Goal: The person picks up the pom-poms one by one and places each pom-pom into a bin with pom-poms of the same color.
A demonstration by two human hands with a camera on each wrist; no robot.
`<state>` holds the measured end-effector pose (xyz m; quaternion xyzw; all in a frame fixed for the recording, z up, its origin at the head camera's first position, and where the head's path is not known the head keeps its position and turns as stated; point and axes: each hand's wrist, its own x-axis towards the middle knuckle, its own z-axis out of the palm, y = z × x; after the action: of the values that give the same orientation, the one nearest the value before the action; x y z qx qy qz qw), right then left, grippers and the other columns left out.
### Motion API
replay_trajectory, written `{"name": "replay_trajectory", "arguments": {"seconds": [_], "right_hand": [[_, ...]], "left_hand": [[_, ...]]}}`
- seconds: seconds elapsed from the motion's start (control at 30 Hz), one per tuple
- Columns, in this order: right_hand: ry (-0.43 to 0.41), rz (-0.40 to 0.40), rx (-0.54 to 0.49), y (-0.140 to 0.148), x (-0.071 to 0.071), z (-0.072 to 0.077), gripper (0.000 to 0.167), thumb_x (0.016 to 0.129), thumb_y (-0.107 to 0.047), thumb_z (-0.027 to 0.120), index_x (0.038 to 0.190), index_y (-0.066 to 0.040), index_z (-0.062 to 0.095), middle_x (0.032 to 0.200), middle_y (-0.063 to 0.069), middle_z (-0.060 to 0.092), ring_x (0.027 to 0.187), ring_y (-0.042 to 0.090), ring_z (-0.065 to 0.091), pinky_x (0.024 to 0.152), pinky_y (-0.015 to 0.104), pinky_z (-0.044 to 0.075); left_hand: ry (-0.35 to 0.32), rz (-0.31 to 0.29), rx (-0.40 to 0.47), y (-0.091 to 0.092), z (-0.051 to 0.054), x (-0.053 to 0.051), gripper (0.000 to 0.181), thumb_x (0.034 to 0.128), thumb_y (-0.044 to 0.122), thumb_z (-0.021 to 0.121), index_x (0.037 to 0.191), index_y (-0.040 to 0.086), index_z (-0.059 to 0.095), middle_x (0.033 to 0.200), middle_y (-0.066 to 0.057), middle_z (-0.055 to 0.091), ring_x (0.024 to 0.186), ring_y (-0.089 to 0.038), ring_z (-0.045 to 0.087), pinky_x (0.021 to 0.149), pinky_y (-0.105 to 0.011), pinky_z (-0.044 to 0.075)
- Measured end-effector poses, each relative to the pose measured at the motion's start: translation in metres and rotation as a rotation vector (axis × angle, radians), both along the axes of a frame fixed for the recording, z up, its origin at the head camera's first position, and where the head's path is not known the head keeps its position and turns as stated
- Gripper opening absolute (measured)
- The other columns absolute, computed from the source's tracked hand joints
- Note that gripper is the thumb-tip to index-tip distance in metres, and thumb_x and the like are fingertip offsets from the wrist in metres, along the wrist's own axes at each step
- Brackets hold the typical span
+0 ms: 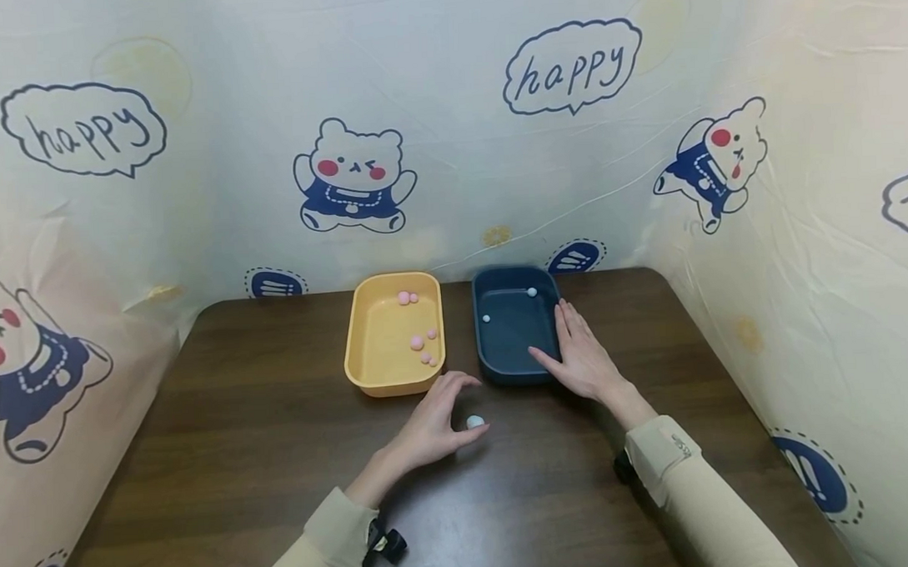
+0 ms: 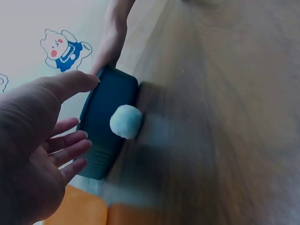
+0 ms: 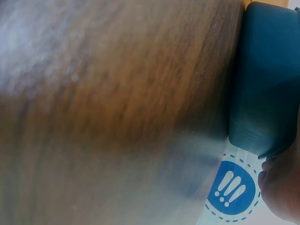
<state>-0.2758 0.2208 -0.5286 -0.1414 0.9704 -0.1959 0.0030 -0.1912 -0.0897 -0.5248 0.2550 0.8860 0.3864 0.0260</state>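
A pale blue pom-pom [image 1: 475, 422] lies on the table in front of the two trays. My left hand [image 1: 429, 426] is around it, thumb and fingers spread apart. In the left wrist view the pom-pom [image 2: 126, 122] shows beyond the fingertips, with a gap between. My right hand [image 1: 588, 358] rests against the right side of the dark blue tray [image 1: 519, 373], fingers straight along the edge and thumb over the near right corner. Two small pale balls [image 1: 532, 292] sit inside that tray. The right wrist view shows only part of the right hand [image 3: 281, 185] at the tray's end.
A yellow tray [image 1: 355, 354] stands left of the blue one, holding several pink balls [image 1: 416, 342] of mixed sizes. Both trays are near the far edge of the brown wooden table [image 1: 265, 457]. Behind the table hangs a printed curtain [image 1: 465, 166] with bears.
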Motion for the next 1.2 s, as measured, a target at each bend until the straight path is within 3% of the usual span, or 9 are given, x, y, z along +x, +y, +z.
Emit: {"name": "replay_trajectory", "arguments": {"seconds": [0.2,0.57,0.67,0.8,0.9,1.03,1.1,1.2], "right_hand": [[-0.014,0.002,0.001,0.001,0.000,0.000,0.107,0.109,-0.068,0.049,0.174,0.005,0.005,0.186,0.024,0.003,0.174,0.041,0.007,0.142,0.058,0.015],[-0.021,0.002,-0.004,0.001,-0.002,0.000,0.107,0.109,-0.069,0.048,0.174,0.004,0.004,0.186,0.024,0.002,0.174,0.041,0.007,0.142,0.058,0.015],[-0.022,0.000,-0.002,0.001,-0.002,-0.001,0.107,0.109,-0.069,0.047,0.174,0.003,0.004,0.186,0.024,0.002,0.174,0.041,0.007,0.142,0.058,0.015],[-0.021,0.001,0.000,0.001,-0.002,-0.001,0.108,0.109,-0.069,0.047,0.174,0.004,0.004,0.186,0.024,0.001,0.174,0.041,0.007,0.142,0.059,0.015],[-0.017,0.000,0.000,0.001,-0.002,0.000,0.108,0.108,-0.069,0.047,0.174,0.005,0.005,0.185,0.025,0.003,0.174,0.042,0.007,0.141,0.059,0.015],[-0.013,-0.003,0.007,0.000,-0.002,0.001,0.107,0.108,-0.069,0.047,0.174,0.005,0.005,0.185,0.026,0.004,0.174,0.042,0.008,0.141,0.060,0.016],[-0.013,-0.002,0.011,0.000,-0.002,0.000,0.108,0.109,-0.069,0.047,0.174,0.005,0.005,0.185,0.026,0.003,0.174,0.043,0.008,0.141,0.060,0.016],[-0.022,-0.006,0.011,0.000,-0.002,0.000,0.108,0.108,-0.070,0.047,0.174,0.005,0.004,0.185,0.026,0.003,0.174,0.041,0.007,0.142,0.059,0.015]], "left_hand": [[-0.022,-0.024,-0.021,-0.008,-0.006,0.003,0.059,0.0936,0.025,0.089,0.142,0.005,0.063,0.139,-0.010,0.066,0.131,-0.026,0.061,0.115,-0.051,0.054],[-0.002,-0.027,-0.030,-0.007,-0.016,0.005,0.052,0.0915,0.024,0.091,0.135,0.009,0.067,0.130,-0.003,0.068,0.126,-0.021,0.063,0.111,-0.048,0.057],[0.047,-0.041,-0.002,-0.008,-0.025,0.003,0.048,0.0917,0.026,0.091,0.130,0.009,0.069,0.126,-0.004,0.070,0.121,-0.020,0.063,0.106,-0.045,0.058],[0.116,-0.057,0.037,-0.010,-0.045,-0.003,0.043,0.0933,0.032,0.089,0.126,0.011,0.070,0.120,-0.002,0.071,0.113,-0.017,0.062,0.099,-0.037,0.059],[0.136,-0.053,0.049,-0.011,-0.060,-0.008,0.041,0.0932,0.034,0.089,0.124,0.014,0.071,0.117,0.001,0.071,0.111,-0.015,0.061,0.097,-0.034,0.058],[0.140,-0.035,0.032,-0.010,-0.070,-0.013,0.039,0.0914,0.031,0.091,0.122,0.016,0.072,0.114,0.005,0.070,0.109,-0.012,0.061,0.095,-0.033,0.057],[0.162,-0.042,0.015,-0.009,-0.070,-0.013,0.038,0.0921,0.030,0.090,0.121,0.014,0.072,0.113,0.003,0.070,0.107,-0.012,0.060,0.092,-0.031,0.057],[0.161,-0.050,0.014,-0.008,-0.057,-0.008,0.036,0.0932,0.027,0.089,0.119,0.009,0.073,0.111,-0.001,0.071,0.106,-0.015,0.061,0.091,-0.032,0.057]]}}
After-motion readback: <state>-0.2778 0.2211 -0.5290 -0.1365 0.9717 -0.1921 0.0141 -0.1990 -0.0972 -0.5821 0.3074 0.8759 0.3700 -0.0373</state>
